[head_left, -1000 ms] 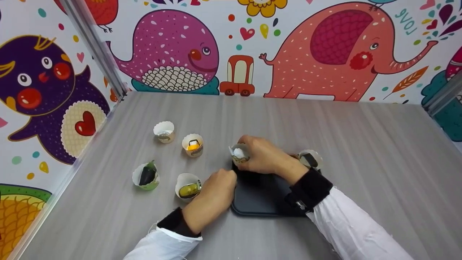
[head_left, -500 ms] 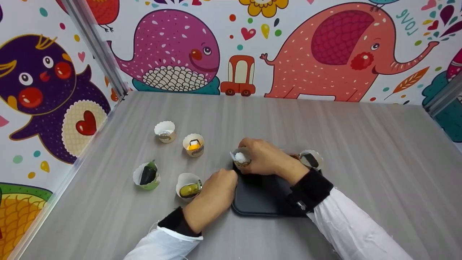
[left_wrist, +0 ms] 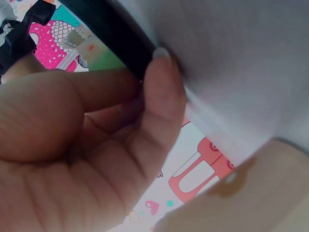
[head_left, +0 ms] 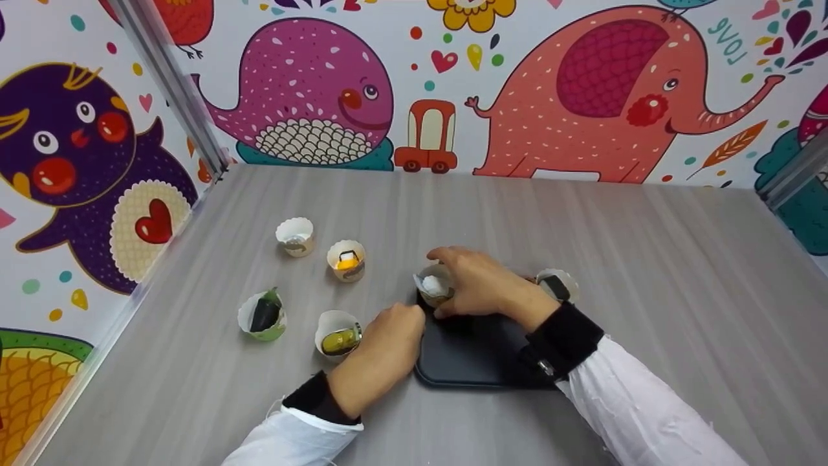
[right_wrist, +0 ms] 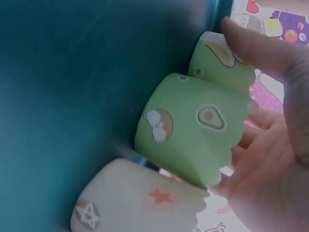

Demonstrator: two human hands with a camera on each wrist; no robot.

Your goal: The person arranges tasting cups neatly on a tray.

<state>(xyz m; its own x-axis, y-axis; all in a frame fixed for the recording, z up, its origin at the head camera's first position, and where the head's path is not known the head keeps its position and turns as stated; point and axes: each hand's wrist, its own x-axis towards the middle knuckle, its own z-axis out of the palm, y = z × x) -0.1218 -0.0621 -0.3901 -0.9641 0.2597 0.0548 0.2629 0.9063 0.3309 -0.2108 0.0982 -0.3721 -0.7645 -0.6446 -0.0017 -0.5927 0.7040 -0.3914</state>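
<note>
My left hand point(head_left: 388, 340) pinches the left edge of a dark tray point(head_left: 462, 362) between thumb and fingers; the left wrist view shows that dark rim point(left_wrist: 113, 41) meeting the fingertips. At the tray's back left corner stands a paper cup point(head_left: 435, 294) with something white inside. Around it my right hand point(head_left: 482, 285) spreads its fingers, the thumb apart from the cup's front in the head view. In the right wrist view three cups stand in a row on the tray: a far green cup point(right_wrist: 219, 72) beside the thumb, a middle green cup point(right_wrist: 188, 123) and a beige cup point(right_wrist: 140, 198).
Left of the tray stand a green cup point(head_left: 275, 333) holding an eggplant point(head_left: 265, 314), a cup point(head_left: 330, 318) with a yellow-green item, a cup point(head_left: 349, 275) with an orange-and-white item, and a white cup point(head_left: 295, 246). A cup point(head_left: 569, 281) with a dark block stands at the tray's back right.
My right hand has loosened from the cup with the white content; its fingers spread and it shifts slightly right. That cup has moved a little nearer and right. My left hand stays on the tray.
</note>
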